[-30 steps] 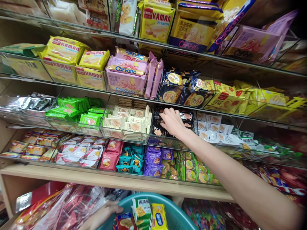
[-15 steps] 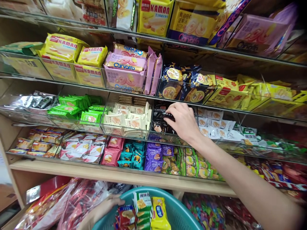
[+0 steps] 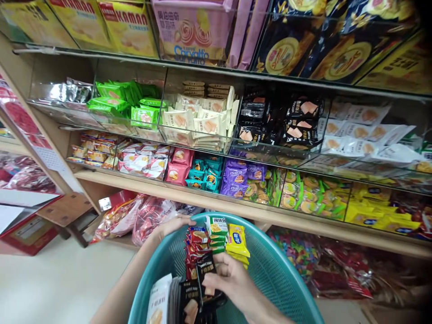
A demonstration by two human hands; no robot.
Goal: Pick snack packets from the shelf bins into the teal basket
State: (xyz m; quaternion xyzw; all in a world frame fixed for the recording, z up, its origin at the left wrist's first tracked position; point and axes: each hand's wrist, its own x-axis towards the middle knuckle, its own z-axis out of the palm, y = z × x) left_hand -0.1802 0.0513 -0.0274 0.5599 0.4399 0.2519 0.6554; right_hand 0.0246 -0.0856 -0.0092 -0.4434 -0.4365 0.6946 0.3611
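Observation:
My right hand [image 3: 232, 281] is over the teal plastic basket [image 3: 280, 274], fingers closed on a black snack packet [image 3: 204, 275] that it holds among the other packets inside. My left hand [image 3: 173, 225] grips the basket's far left rim. In the basket stand red, green and yellow packets [image 3: 216, 238], plus a white one [image 3: 158, 301] and more black ones at the near side. The shelf bin of black packets [image 3: 270, 123] is up ahead, behind a clear front.
Clear-fronted shelf bins hold green [image 3: 124, 99], cream [image 3: 199, 119], white [image 3: 364, 132], pink [image 3: 178, 164], purple [image 3: 238, 177] and yellow snack packets. Large Kaman and Carvalfo packs fill the top shelf. Bagged sweets [image 3: 135, 216] lie under the wooden shelf [image 3: 236, 207]. Bare floor is at left.
My right hand left the black-packet bin and came down into the basket with a black packet. The view tilted down and nearer the shelves.

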